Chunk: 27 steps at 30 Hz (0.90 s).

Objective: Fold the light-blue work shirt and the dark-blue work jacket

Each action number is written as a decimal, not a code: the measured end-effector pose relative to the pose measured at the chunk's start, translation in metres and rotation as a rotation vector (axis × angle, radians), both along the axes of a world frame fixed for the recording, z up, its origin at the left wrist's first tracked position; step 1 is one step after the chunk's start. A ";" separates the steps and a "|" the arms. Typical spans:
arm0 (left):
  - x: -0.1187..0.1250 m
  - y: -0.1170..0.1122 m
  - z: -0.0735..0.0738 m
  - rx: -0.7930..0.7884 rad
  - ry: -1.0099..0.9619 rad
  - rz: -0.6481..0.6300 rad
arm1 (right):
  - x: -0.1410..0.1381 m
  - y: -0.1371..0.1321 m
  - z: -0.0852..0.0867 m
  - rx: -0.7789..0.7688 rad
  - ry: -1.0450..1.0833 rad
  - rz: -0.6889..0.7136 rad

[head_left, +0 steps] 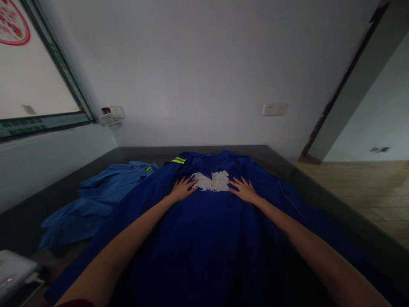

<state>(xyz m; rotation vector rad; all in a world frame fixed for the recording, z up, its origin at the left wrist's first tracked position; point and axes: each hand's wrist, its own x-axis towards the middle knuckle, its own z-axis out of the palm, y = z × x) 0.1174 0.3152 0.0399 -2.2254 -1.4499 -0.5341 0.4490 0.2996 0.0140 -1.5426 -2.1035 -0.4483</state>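
Observation:
A dark blue work garment (204, 230) lies spread flat on a dark table (281, 160), with a white printed emblem (212, 181) on it and a yellow-green reflective stripe (178, 160) near its far left. My left hand (182, 188) rests flat on the cloth just left of the emblem, fingers spread. Just right of the emblem my right hand (243, 189) lies flat in the same way. Both hands are open and hold nothing.
A second, lighter blue garment (96, 200) lies crumpled at the table's left. A white object (14, 273) sits at the near left corner. Wall sockets (275, 109) are on the back wall. A window (32, 76) is at left and wooden floor (361, 187) at right.

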 end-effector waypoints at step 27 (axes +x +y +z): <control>-0.152 -0.218 -0.096 -0.092 -0.125 -0.114 | 0.096 -0.159 -0.101 -0.070 0.150 0.116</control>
